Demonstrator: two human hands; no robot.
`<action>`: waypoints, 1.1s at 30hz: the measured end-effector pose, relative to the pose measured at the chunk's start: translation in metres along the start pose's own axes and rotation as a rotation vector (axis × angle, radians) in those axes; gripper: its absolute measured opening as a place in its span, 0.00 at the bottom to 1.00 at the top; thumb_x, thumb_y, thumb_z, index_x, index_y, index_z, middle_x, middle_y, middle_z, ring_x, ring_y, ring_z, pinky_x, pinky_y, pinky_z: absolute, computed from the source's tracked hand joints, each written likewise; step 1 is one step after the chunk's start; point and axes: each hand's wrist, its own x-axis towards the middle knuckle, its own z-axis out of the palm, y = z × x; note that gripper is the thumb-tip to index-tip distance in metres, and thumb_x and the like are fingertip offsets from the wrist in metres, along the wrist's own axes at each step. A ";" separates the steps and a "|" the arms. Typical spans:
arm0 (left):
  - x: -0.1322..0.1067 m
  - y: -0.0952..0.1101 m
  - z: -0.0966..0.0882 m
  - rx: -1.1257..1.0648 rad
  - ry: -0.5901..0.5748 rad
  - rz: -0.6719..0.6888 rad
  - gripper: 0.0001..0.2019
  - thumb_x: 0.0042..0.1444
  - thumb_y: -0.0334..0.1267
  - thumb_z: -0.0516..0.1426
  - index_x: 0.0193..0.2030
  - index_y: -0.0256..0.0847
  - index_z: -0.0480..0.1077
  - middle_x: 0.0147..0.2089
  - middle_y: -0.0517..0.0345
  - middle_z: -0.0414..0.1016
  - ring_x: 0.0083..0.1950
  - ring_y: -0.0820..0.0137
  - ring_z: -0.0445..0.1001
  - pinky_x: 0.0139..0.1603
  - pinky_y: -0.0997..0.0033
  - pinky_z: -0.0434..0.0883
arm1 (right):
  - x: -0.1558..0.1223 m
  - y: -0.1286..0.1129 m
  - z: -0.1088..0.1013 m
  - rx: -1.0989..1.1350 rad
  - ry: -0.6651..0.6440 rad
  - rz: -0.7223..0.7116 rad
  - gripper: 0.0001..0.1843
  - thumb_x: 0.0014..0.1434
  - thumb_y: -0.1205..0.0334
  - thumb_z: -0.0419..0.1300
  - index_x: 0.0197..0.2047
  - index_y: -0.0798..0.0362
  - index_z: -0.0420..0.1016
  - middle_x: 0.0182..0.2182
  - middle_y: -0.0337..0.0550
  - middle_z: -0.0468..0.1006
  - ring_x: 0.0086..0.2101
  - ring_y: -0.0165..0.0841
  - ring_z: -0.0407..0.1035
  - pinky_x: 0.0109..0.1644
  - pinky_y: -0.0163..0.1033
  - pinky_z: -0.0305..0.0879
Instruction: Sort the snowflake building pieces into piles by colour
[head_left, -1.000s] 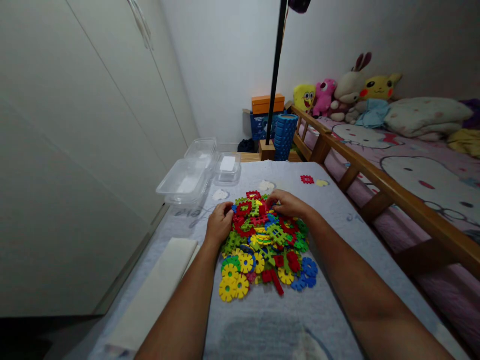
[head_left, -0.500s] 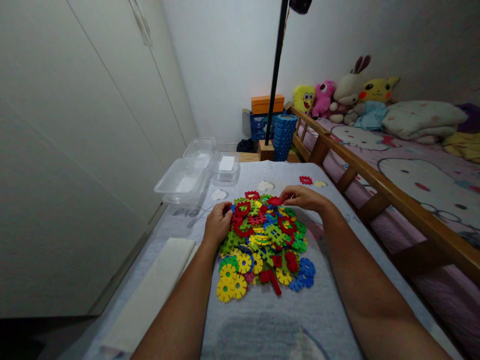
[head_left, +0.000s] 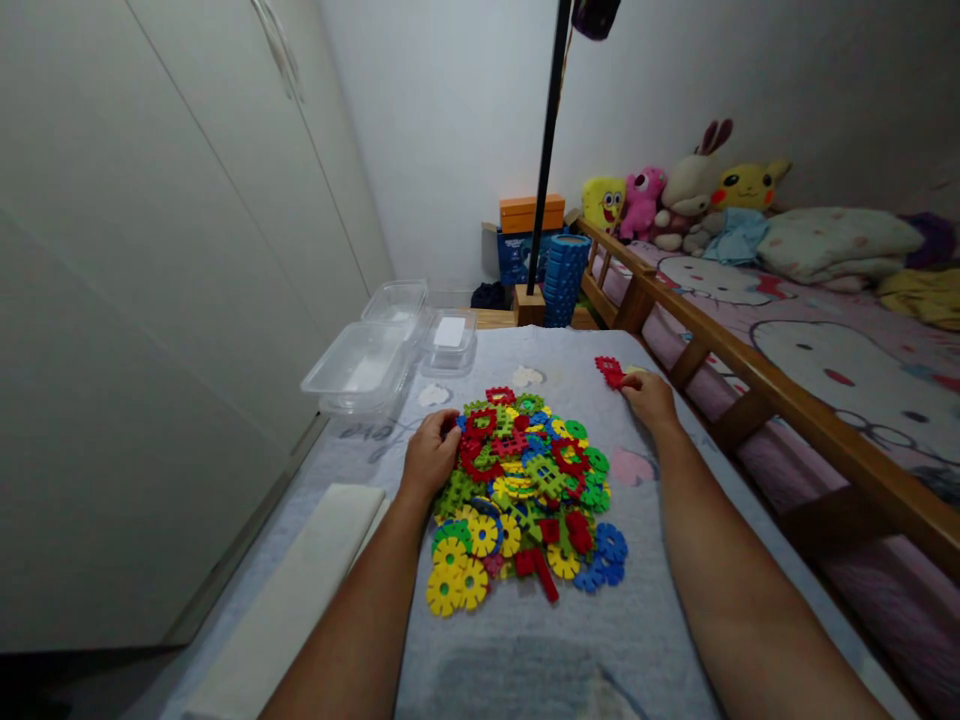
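A heap of plastic building pieces (head_left: 517, 480) in red, green, yellow and blue lies on the cloth-covered table in front of me. My left hand (head_left: 431, 452) rests against the heap's upper left side, fingers slightly curved and apart, gripping no piece that I can see. Off to the right, past the heap, my right hand (head_left: 651, 402) pinches a red plastic piece (head_left: 613, 379) between thumb and fingers. That piece is right beside another red toothed piece (head_left: 604, 365) lying on the cloth; whether they touch is hard to tell.
Clear plastic boxes (head_left: 352, 368) with lids stand at the table's far left. A folded white sheet (head_left: 300, 580) lies beside my left forearm. The wooden bed rail (head_left: 720, 330) runs along the right edge, and a black pole (head_left: 549, 150) rises behind the table.
My right hand has moved right, from the heap's top to the table's far right, carrying a red piece. My left hand stays at the heap.
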 end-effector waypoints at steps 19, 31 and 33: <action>-0.001 -0.002 0.001 -0.022 0.024 0.012 0.15 0.57 0.38 0.55 0.49 0.41 0.75 0.49 0.51 0.79 0.50 0.62 0.77 0.58 0.57 0.72 | 0.001 -0.007 0.017 -0.121 0.087 0.002 0.16 0.54 0.66 0.55 0.39 0.55 0.83 0.41 0.54 0.82 0.46 0.44 0.71 0.55 0.45 0.64; 0.000 -0.005 0.002 -0.016 0.020 0.016 0.15 0.57 0.38 0.55 0.49 0.41 0.75 0.49 0.51 0.79 0.50 0.62 0.77 0.57 0.57 0.72 | -0.009 -0.023 0.024 -0.318 -0.063 -0.057 0.16 0.57 0.65 0.55 0.43 0.54 0.82 0.44 0.54 0.77 0.47 0.44 0.68 0.52 0.45 0.63; 0.000 -0.004 0.002 -0.015 0.020 0.013 0.15 0.57 0.38 0.55 0.49 0.42 0.75 0.48 0.51 0.79 0.50 0.62 0.77 0.57 0.57 0.72 | -0.010 -0.025 0.024 -0.347 -0.079 -0.032 0.17 0.59 0.63 0.55 0.46 0.54 0.82 0.47 0.56 0.76 0.48 0.46 0.67 0.52 0.47 0.63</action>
